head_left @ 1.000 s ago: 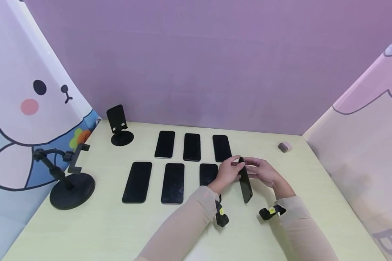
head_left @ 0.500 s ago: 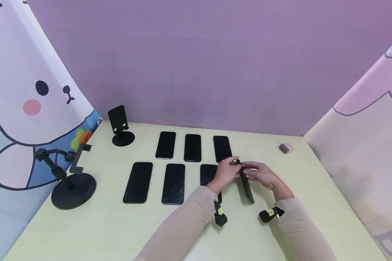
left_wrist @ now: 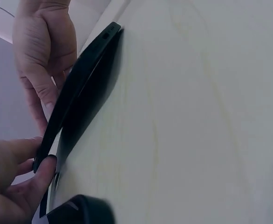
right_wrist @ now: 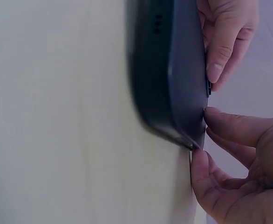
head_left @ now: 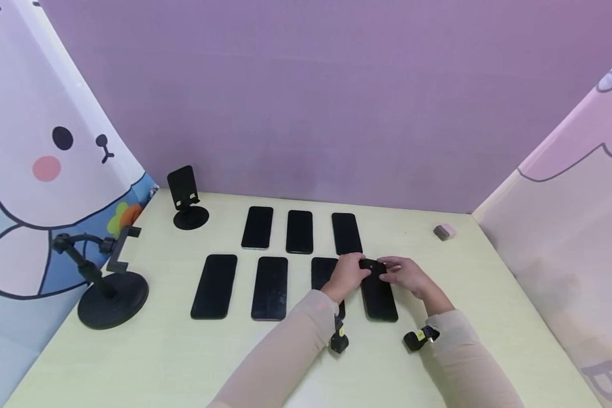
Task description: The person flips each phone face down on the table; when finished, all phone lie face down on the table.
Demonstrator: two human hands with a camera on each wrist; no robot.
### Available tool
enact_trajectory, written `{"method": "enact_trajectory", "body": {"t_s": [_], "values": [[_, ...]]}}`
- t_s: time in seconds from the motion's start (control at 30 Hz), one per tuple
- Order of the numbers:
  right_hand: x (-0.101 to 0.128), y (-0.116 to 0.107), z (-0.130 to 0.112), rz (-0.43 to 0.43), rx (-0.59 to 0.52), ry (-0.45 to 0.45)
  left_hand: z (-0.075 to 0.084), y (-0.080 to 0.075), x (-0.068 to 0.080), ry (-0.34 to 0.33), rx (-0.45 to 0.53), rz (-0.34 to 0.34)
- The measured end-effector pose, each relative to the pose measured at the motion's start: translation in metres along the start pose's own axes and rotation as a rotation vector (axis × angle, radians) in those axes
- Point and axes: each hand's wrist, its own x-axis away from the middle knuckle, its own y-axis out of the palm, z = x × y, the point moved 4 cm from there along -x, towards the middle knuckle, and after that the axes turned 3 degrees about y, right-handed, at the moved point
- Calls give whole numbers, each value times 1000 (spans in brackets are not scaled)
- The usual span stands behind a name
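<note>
A black smartphone [head_left: 379, 297] lies at a slant just off the table in the head view, its camera side up. My left hand [head_left: 347, 277] pinches its far left corner between thumb and fingers; the left wrist view shows this left hand [left_wrist: 15, 177] at the phone's [left_wrist: 76, 88] edge. At the far right corner, my right hand [head_left: 412, 279] holds the edge. In the right wrist view the right hand's [right_wrist: 248, 158] thumb touches the phone's [right_wrist: 187, 74] back and a finger lies at the corner. Another dark phone [head_left: 322, 272] is partly hidden by the left wrist.
Three phones form a back row, including a far one [head_left: 346, 233]; more lie in the front row, such as the leftmost [head_left: 214, 286]. Two black phone stands, one small [head_left: 183, 187] and one jointed [head_left: 113, 300], occupy the left. A small block [head_left: 444, 231] sits back right.
The held phone has turned from standing on its edge, through a thin slant, to lying nearly flat with its back up. Both hands have come down slightly with it.
</note>
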Motion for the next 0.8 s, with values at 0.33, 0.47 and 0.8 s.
{"method": "enact_trajectory", "body": {"t_s": [0.33,0.47,0.8], "values": [[0,0,0,25,50,31,1,2,0,-36,-86,-37],[0,1,0,29,46,38,1,0,1,-54,-88,-49],[-1,0,0,26,100,66,0,-4,0,-24,-119,-93]]}}
